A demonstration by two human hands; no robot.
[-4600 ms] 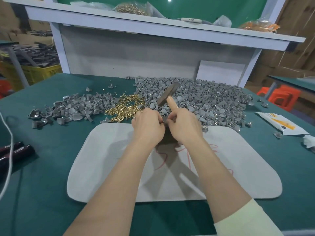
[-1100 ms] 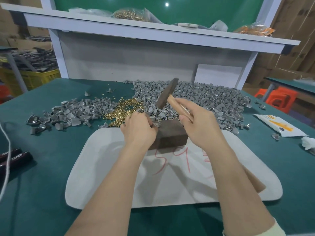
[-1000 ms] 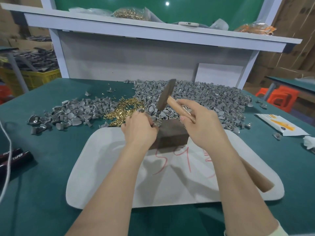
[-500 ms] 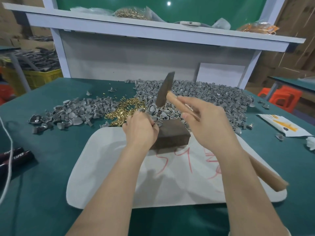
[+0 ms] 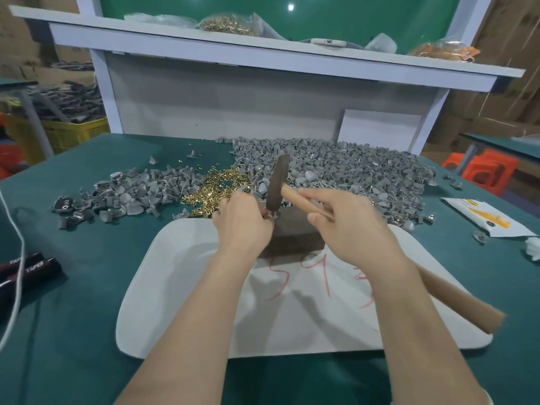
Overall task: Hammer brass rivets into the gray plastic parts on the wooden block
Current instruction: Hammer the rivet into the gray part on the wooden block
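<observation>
A dark wooden block (image 5: 295,235) stands at the far edge of a white mat (image 5: 181,287). My left hand (image 5: 242,226) pinches a small gray plastic part (image 5: 270,215) against the block's top left corner; the part is mostly hidden by my fingers. My right hand (image 5: 350,226) grips the wooden handle of a hammer (image 5: 277,185), whose dark head stands just above the part. A heap of brass rivets (image 5: 216,190) lies behind my left hand. Gray plastic parts (image 5: 350,171) are piled behind the block.
A second, smaller heap of gray parts (image 5: 128,194) lies to the left. Black tubes (image 5: 26,270) and a white cord (image 5: 14,258) sit at the left table edge. A white packet (image 5: 485,217) lies at right. A white shelf (image 5: 263,54) stands behind.
The hammer head has come down toward the part on the block since half a second ago. My left hand keeps its pinch at the block's corner.
</observation>
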